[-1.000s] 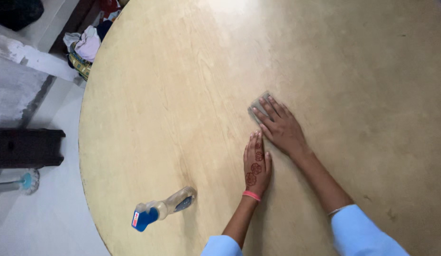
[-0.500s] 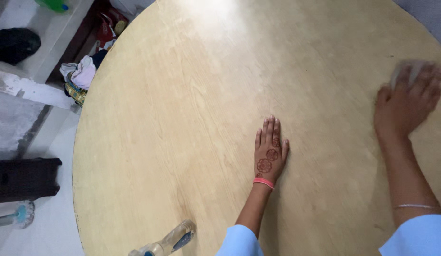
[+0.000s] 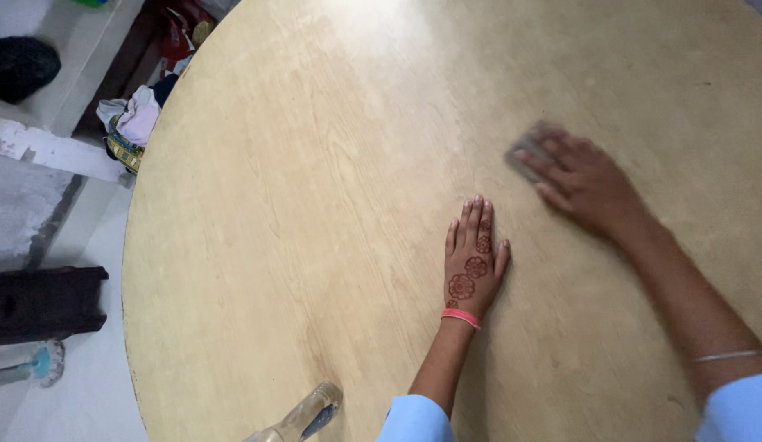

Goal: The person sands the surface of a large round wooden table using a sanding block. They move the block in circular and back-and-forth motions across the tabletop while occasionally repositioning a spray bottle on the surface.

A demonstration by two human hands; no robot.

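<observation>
- Grey cloth (image 3: 524, 155) is pressed flat under right hand (image 3: 585, 184); judged soft, light, best pinched at an edge.
- Left hand (image 3: 472, 262) is laid flat on round table (image 3: 315, 164), fingers together, nothing held.

I see my left hand (image 3: 472, 263) flat on the round wooden table (image 3: 315, 205), my right hand (image 3: 584, 185) pressing a grey cloth (image 3: 526, 154) nearby.
</observation>
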